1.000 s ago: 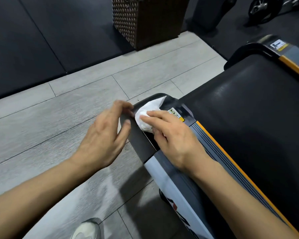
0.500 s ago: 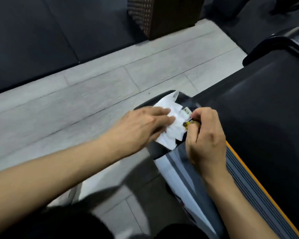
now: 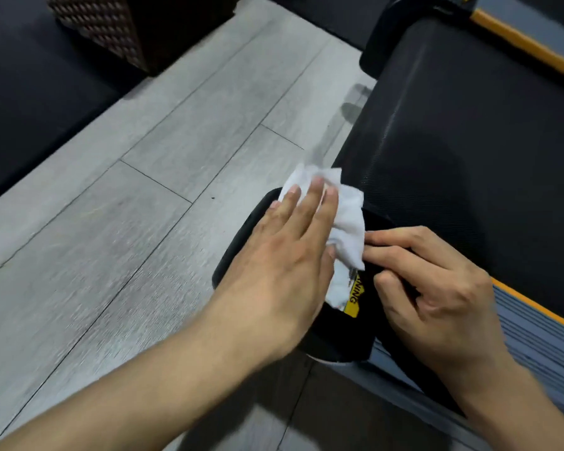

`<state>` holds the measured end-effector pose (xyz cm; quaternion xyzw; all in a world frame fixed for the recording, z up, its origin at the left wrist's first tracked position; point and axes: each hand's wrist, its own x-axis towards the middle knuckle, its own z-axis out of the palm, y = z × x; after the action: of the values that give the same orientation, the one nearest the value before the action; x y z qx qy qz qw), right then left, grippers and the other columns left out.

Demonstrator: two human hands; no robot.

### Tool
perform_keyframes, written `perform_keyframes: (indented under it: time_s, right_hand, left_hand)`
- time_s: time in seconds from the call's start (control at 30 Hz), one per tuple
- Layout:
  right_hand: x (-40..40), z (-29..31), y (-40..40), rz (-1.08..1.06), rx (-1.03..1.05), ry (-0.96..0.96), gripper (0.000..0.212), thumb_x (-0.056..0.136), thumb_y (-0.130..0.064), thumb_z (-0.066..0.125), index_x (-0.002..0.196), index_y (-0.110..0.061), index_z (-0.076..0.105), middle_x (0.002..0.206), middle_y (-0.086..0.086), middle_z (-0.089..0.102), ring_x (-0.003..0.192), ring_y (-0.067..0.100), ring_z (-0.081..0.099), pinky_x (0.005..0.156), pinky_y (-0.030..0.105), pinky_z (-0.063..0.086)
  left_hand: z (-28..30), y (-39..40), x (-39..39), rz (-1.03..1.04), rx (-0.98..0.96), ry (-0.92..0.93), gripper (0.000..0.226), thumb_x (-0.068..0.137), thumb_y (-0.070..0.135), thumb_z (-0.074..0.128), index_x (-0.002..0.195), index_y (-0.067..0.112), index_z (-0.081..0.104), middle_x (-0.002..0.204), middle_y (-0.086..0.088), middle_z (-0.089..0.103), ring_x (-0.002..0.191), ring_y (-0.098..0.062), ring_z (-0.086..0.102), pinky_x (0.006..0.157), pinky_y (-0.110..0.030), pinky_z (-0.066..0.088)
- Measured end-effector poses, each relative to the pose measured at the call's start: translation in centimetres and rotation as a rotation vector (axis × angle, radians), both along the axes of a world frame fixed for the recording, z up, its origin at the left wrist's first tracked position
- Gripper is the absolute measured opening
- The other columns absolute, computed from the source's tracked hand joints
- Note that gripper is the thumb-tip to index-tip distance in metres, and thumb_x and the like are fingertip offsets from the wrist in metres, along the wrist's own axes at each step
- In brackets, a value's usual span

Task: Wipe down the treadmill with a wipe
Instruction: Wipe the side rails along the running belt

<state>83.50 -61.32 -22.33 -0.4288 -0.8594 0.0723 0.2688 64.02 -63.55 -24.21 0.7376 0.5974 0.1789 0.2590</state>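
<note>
White wipe (image 3: 349, 219) under flat left hand (image 3: 280, 255).

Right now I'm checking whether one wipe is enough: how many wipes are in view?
1: the white wipe lies on the treadmill's black rear end cap, under the left hand. Others could be hidden.

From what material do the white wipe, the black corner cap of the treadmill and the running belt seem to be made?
Wipe: thin non-woven cloth or paper, matte, perhaps damp; it creases softly under the left hand.
Corner cap: probably moulded plastic, smooth and slightly glossy, with rounded edges and a yellow warning sticker on it.
Running belt: likely rubber or PVC, matte black; a fine dotted texture shows.
</note>
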Motion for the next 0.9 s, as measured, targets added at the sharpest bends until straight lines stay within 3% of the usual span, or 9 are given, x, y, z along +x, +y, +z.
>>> perform_keyframes:
  time_s: [0.13, 0.23, 0.3, 0.37, 0.47, 0.57, 0.67, 0.8, 0.9]
  right_hand:
    - [-1.2, -0.3, -1.7, -0.152, -0.028, 0.019, 0.03, 0.092, -0.009, 0.052, 0.107, -0.006, 0.078, 0.114, 0.003, 0.071, 0.108, 0.012, 0.067, 0.101, 0.023, 0.048]
    - [-2.0, 0.2, -2.1, -0.224, -0.042, 0.037, 0.03, 0.09, -0.01, 0.052, 0.103, -0.011, 0.079, 0.113, -0.003, 0.069, 0.109, 0.0, 0.062, 0.095, 0.011, 0.044]
    - [-2.3, 0.3, -2.2, -0.224, -0.031, 0.035, 0.03, 0.09, -0.009, 0.052, 0.102, -0.011, 0.079, 0.112, -0.002, 0.069, 0.107, -0.002, 0.061, 0.091, 0.009, 0.044]
    - [-2.5, 0.4, -2.2, -0.218, -0.035, 0.029, 0.03, 0.089, -0.009, 0.051, 0.102, -0.01, 0.078, 0.111, 0.0, 0.069, 0.106, -0.004, 0.06, 0.087, 0.008, 0.043]
    - [-2.8, 0.4, -2.3, -0.225, -0.013, 0.01, 0.03, 0.088, -0.009, 0.05, 0.101, -0.009, 0.078, 0.11, 0.0, 0.068, 0.105, -0.004, 0.06, 0.086, 0.007, 0.042]
    - [-2.6, 0.2, -2.3, -0.217, 0.028, -0.039, 0.029, 0.087, -0.007, 0.05, 0.093, -0.006, 0.078, 0.107, 0.003, 0.068, 0.097, 0.004, 0.062, 0.088, 0.011, 0.043]
    - [-2.2, -0.3, -2.3, -0.236, 0.122, -0.058, 0.026, 0.089, -0.009, 0.051, 0.083, -0.001, 0.075, 0.097, 0.008, 0.068, 0.09, 0.017, 0.061, 0.081, 0.027, 0.048]
    - [-1.7, -0.4, -2.2, -0.285, 0.113, -0.053, 0.029, 0.092, -0.017, 0.051, 0.09, -0.006, 0.078, 0.098, 0.006, 0.071, 0.091, 0.021, 0.061, 0.079, 0.038, 0.05]
    - [-1.8, -0.4, -2.4, -0.309, 0.081, -0.006, 0.029, 0.089, -0.017, 0.051, 0.091, -0.012, 0.079, 0.096, -0.001, 0.071, 0.087, 0.018, 0.06, 0.077, 0.042, 0.05]
  left_hand:
    - [-1.0, 1.8, -1.0, 0.055, -0.02, -0.036, 0.065, 0.105, 0.035, 0.003, 0.162, 0.005, -0.008, 0.171, -0.011, -0.009, 0.158, -0.019, -0.01, 0.129, -0.032, 0.0]
    - [-1.7, 1.2, -2.8, 0.113, -0.191, -0.223, 0.058, 0.112, 0.034, 0.011, 0.161, 0.009, -0.007, 0.171, -0.003, -0.008, 0.155, -0.007, -0.01, 0.109, -0.004, -0.017]
    - [-2.2, 0.4, -4.2, 0.132, -0.274, -0.383, 0.059, 0.112, 0.037, 0.015, 0.162, 0.016, -0.007, 0.171, 0.005, -0.01, 0.152, 0.003, -0.011, 0.101, 0.005, -0.016]
    - [-2.5, -1.5, -5.2, 0.126, -0.273, -0.455, 0.059, 0.111, 0.043, 0.013, 0.162, 0.023, -0.008, 0.17, 0.012, -0.014, 0.151, 0.006, -0.014, 0.113, -0.004, -0.013]
    - [-1.8, -5.2, -4.5, 0.008, -0.096, -0.266, 0.06, 0.108, 0.04, 0.009, 0.163, 0.025, -0.009, 0.17, 0.009, -0.018, 0.154, -0.003, -0.018, 0.128, -0.029, -0.005]
    - [-1.8, -4.2, -2.1, -0.105, 0.181, -0.077, 0.062, 0.104, 0.031, 0.023, 0.162, 0.009, 0.021, 0.171, -0.011, 0.012, 0.159, -0.023, 0.007, 0.129, -0.04, 0.007]
    - [-0.6, 0.8, 0.1, -0.231, 0.306, 0.062, 0.06, 0.096, 0.034, 0.037, 0.147, 0.006, 0.05, 0.156, -0.013, 0.046, 0.147, -0.029, 0.039, 0.123, -0.037, 0.016]
    - [2.0, 7.3, 1.8, -0.523, 0.185, 0.234, 0.034, 0.107, 0.028, 0.034, 0.135, 0.017, 0.05, 0.135, -0.005, 0.053, 0.124, -0.028, 0.051, 0.105, -0.038, 0.039]
    - [2.3, 8.9, 1.0, -0.546, 0.069, 0.15, 0.018, 0.102, 0.022, 0.036, 0.097, 0.019, 0.053, 0.108, -0.003, 0.056, 0.102, -0.032, 0.058, 0.089, -0.047, 0.05]
